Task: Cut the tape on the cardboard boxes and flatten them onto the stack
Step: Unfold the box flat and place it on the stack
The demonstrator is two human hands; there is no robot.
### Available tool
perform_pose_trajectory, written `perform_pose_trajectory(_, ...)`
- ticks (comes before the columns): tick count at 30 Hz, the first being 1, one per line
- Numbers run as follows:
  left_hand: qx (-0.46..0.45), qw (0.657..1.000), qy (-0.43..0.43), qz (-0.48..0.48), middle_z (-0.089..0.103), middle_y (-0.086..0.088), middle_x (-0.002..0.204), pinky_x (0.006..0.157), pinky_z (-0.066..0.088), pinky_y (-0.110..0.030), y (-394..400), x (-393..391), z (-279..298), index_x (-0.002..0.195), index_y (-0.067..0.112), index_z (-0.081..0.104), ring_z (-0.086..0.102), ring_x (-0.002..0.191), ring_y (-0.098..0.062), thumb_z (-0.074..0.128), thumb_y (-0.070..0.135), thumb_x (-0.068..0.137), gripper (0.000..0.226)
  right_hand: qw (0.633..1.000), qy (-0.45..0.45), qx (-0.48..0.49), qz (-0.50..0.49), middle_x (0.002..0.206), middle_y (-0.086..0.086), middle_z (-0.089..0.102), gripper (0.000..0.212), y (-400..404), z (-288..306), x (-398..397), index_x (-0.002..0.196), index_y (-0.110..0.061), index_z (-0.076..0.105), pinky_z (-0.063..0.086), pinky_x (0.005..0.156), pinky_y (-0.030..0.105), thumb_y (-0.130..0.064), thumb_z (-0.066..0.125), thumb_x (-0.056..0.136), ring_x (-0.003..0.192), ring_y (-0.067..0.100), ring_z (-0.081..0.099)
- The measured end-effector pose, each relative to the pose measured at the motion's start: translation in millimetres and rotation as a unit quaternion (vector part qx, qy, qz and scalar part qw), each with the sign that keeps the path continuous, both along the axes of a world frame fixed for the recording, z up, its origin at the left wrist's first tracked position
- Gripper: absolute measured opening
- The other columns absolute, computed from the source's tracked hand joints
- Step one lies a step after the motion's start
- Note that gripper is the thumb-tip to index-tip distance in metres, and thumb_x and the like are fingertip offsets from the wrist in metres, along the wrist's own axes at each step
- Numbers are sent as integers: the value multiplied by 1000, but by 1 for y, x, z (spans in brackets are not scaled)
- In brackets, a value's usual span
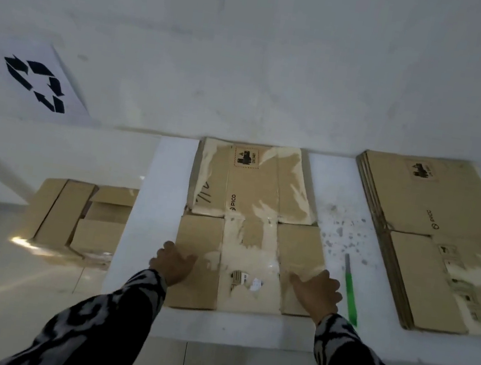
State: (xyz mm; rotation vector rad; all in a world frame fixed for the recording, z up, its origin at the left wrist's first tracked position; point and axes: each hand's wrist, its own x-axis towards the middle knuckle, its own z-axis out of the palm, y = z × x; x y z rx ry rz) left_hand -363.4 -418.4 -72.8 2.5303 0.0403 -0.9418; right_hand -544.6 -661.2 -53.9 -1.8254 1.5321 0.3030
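So the flattened box (250, 227) is lying flat on the white desk (332, 334), with its far edge up against the wall (252, 44), and I'll place everything else off that box. Both hands are down on its near flaps: the left hand (174, 261) rests on the near-left flap with fingers spread fairly wide and flat, and the right hand (315, 288) does the same on the near-right flap, fingers relaxed and stretched out, not gripping anything. Sleeves are a dark and light patterned fabric. The box has a PICO print, a little handling-symbol label near its far edge, lots of pale patches where tape or paper got torn off, and a couple of small label scraps between the two hands. Just right of the box, beside the right hand, there's a green cutter (350, 290) lying on the desk, apart from the cardboard. Further right of that sits the stack of flattened boxes (429, 236), several layers thick, same PICO print on top. Left of the box, down on the floor past the desk edge, a few more boxes (82, 219) sit, not yet flattened. Up on the wall, far left of the box, there's a recycling sign (35, 82).
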Motion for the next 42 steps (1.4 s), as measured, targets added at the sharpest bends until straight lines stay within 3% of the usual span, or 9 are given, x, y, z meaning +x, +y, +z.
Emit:
perform_pose_trajectory(6,-21,998,43,45,42,-24,143,100,44,-42,5,-5,-11,141,-4,22,47,128,-40,62,40,92,77,998,58,-20,-7,146,18,23,105,10,-11,-24,149,-14,17,32,108,44,-62,72,74,134,37,27)
perform_pose_trajectory(9,-31,998,59,16,48,-19,141,101,43,-38,8,-3,-13,142,-2,37,50,127,-36,56,44,95,69,999,38,-22,-17,144,17,26,104,11,-8,-29,146,-10,22,35,105,42,-60,76,72,134,36,28)
perform_pose_trajectory(14,-70,997,32,25,46,-18,144,102,36,-36,12,1,-21,144,2,37,45,131,-35,48,40,101,58,997,68,19,-18,151,18,31,104,-9,-8,-30,151,-8,25,33,112,41,-73,61,77,137,35,35)
perform_pose_trajectory(16,-79,996,18,24,48,-17,141,100,36,-38,18,0,-25,141,5,37,47,128,-36,49,41,100,56,997,25,77,-13,153,14,35,101,-12,-9,-33,152,-8,28,34,113,38,-67,65,79,136,31,39)
perform_pose_trajectory(21,-171,985,-34,14,60,-11,126,99,45,-49,36,7,-17,129,13,51,58,109,-32,55,52,93,53,969,-174,169,-54,112,-4,62,43,-13,8,-39,130,-17,53,46,104,41,-30,69,92,107,21,57)
perform_pose_trajectory(26,-211,971,-113,14,59,0,112,88,42,-39,14,-17,25,125,19,53,54,97,-25,53,38,100,32,977,-208,49,30,127,-3,62,42,-10,28,-37,135,-21,54,46,103,40,-29,60,94,113,19,58)
perform_pose_trajectory(28,-226,962,-150,13,59,1,107,85,41,-39,-2,-35,41,119,22,52,53,94,-26,52,38,100,25,974,-222,26,31,114,-7,64,27,-17,46,-44,124,-28,55,48,94,33,-26,56,97,103,16,59)
perform_pose_trajectory(34,-287,939,-191,1,59,4,101,78,39,-36,-97,-95,85,116,26,50,55,92,-25,52,32,100,17,965,-262,-17,28,103,-9,66,21,-112,85,-115,118,-27,60,50,81,31,-26,57,96,93,12,61)
perform_pose_trajectory(42,-337,923,-186,-5,58,4,105,73,40,-30,-301,-216,101,121,22,52,55,91,-20,51,36,100,25,959,-280,-49,-3,112,0,67,28,-314,110,-243,124,-19,61,47,87,34,-23,62,96,100,22,61)
